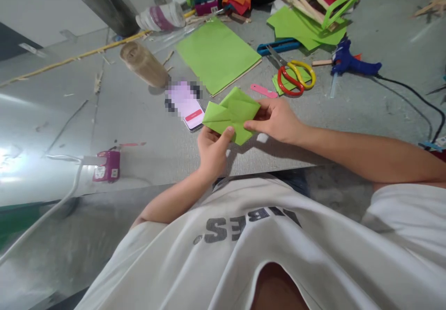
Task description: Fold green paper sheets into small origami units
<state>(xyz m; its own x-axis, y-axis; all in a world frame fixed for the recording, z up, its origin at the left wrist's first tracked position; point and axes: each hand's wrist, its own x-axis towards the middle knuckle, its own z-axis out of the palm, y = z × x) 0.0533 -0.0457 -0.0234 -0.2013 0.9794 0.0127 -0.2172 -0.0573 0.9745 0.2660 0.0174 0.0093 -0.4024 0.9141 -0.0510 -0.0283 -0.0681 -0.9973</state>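
Note:
Between my two hands is a folded piece of green paper [234, 115], with creases and pointed corners, held up near the table's front edge. My left hand [213, 149] pinches its lower left part, thumb on top and fingers underneath. At the right side, my right hand [278, 120] grips it with the thumb in front and the fingers behind. Just left of the paper lies a phone [188, 108] with a lit screen. Beyond it is a stack of square green paper sheets [219, 54]. A pink strip-shaped tool [264, 90] lies close behind my right hand.
Scissors [296, 75] with red and yellow handles rest on green paper pieces, beside a blue cutter [280, 46]. At right is a blue glue gun [353, 61] with a trailing cord. A tan bottle [144, 63] stands left; a purple box [107, 166] sits at the table's left front.

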